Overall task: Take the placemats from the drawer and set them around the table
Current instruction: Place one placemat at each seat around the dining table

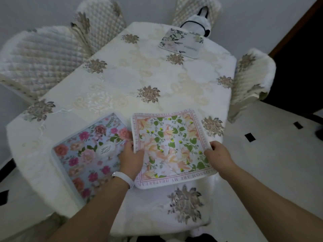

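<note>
A square placemat with peach flowers, green leaves and a lettered pink border is at the table's near edge. My left hand grips its left edge and my right hand grips its right edge. To its left lies a blue placemat with pink roses, partly under my left forearm. A pale floral placemat lies flat at the far right end of the table, which wears a cream cloth with grey-brown flower patches.
Quilted cream chairs stand at the far left, the back and the right. A black-and-white plush toy sits on the far chair behind the pale mat. Pale tiled floor shows at the right.
</note>
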`<state>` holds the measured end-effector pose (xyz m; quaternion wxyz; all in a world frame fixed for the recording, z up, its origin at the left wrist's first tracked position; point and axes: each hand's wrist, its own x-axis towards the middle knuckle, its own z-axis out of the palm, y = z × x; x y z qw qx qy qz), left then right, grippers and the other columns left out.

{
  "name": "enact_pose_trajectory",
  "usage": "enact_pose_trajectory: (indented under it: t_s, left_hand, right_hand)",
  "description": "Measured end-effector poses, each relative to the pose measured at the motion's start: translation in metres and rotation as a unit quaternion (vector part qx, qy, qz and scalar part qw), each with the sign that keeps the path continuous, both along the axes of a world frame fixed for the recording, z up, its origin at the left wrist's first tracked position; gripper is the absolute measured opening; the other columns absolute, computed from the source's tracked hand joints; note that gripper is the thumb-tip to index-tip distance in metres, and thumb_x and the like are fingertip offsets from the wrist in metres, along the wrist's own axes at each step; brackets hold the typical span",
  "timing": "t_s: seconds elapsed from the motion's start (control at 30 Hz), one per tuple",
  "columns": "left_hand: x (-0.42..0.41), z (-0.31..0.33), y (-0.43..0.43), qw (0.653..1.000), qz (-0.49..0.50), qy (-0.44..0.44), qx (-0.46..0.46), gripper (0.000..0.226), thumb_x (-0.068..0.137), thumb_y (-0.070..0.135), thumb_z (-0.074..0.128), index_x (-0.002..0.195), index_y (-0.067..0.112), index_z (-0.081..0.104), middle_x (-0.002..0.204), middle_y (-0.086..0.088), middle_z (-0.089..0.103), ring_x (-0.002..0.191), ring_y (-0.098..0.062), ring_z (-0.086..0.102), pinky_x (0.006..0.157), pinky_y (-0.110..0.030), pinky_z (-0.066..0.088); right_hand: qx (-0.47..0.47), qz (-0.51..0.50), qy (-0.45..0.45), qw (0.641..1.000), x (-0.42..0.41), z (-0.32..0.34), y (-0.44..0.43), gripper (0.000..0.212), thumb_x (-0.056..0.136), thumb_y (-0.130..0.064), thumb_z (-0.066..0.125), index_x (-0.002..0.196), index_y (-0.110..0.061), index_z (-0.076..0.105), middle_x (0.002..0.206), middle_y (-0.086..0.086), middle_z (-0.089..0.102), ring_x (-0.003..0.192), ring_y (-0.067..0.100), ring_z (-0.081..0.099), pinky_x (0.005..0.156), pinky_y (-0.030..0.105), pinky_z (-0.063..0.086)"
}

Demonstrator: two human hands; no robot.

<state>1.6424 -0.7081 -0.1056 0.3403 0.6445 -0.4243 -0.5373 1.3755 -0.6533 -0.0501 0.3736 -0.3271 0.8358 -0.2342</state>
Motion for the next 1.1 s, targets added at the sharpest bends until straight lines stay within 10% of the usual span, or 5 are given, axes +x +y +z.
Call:
enact_pose_trajectory:
  t_s: [1.1]
  left_hand:
    - [-0.474,0.081,0.044,0.977,-0.191,-0.025,-0.09,0.012,0.093,0.013,0.058,0.099,0.022,0.053,0.099,-0.004,0.068,0.082,-0.021,0.07,0.065,-0.039,0.059]
  right_hand:
    - [-0.116,-0.202,-0.071,0.97,-0.439,0.03,0.153,0.013,0.09,-0.01,0.052,0.098,-0.019,0.058,0.094,0.0,0.069,0.079,0.019,0.07,0.067,0.039,0.06]
